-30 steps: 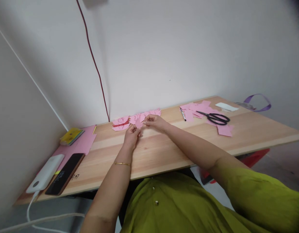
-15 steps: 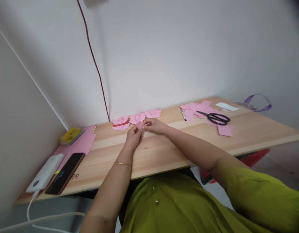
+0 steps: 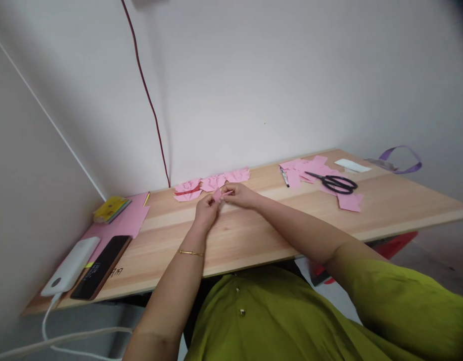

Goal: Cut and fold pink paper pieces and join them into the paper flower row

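Observation:
Between my two hands is a small folded piece of pink paper [image 3: 217,195]. My left hand [image 3: 206,210] pinches its left side, and my right hand [image 3: 237,194] is closed on its right side, the fingertips almost meeting. The exact folds are partly hidden by the fingers. Just beyond the hands, along the wall, lie several pink paper flowers [image 3: 213,182] in a row. A red strip [image 3: 188,192] crosses the leftmost one.
Black-handled scissors [image 3: 331,181] rest on pink paper pieces [image 3: 306,165] at the right, beside a marker [image 3: 284,177] and a white strip [image 3: 352,165]. At the left lie a phone [image 3: 100,268], a white power bank [image 3: 71,265], pink sheets [image 3: 121,220] and a yellow packet [image 3: 111,209].
The fingers have shifted very slightly around the pink paper, which shows at a somewhat different angle. Everything on the table stays where it was.

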